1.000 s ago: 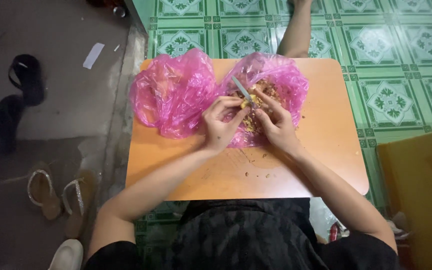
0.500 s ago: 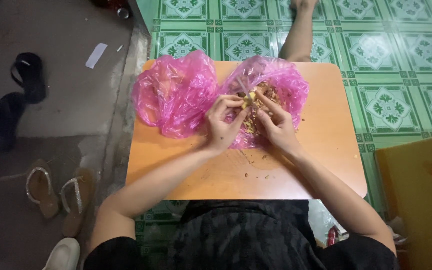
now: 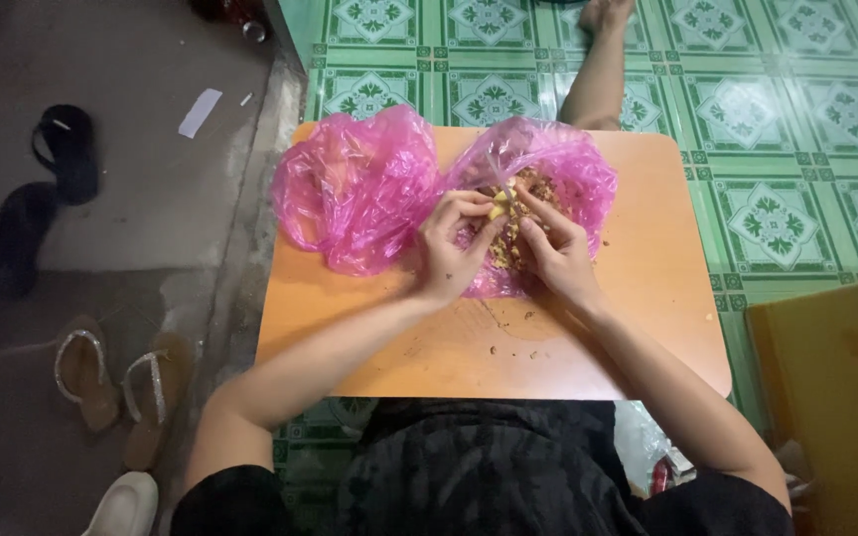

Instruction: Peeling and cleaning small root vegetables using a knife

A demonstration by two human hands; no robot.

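My left hand [image 3: 449, 248] pinches a small pale yellow piece [image 3: 500, 206] over a pink plastic bag [image 3: 588, 174] that holds brown peelings and bits. My right hand [image 3: 553, 248] grips a small thin knife [image 3: 497, 171], whose blade points up and left against the piece. Both hands meet over the bag, in the middle of a small orange table [image 3: 647, 328]. A second, crumpled pink bag [image 3: 355, 189] lies just left of my left hand. A few brown crumbs lie on the table in front of the hands.
Green patterned floor tiles [image 3: 826, 119] surround the table at the back and right. On the grey floor to the left lie black sandals [image 3: 42, 189], tan sandals [image 3: 116, 382] and a white shoe [image 3: 126, 504]. A bare leg [image 3: 598, 69] stretches past the far edge. An orange board [image 3: 836, 397] stands at the right.
The hands stay over the right bag with small finger movements. The knife blade has shifted slightly against the yellow piece.
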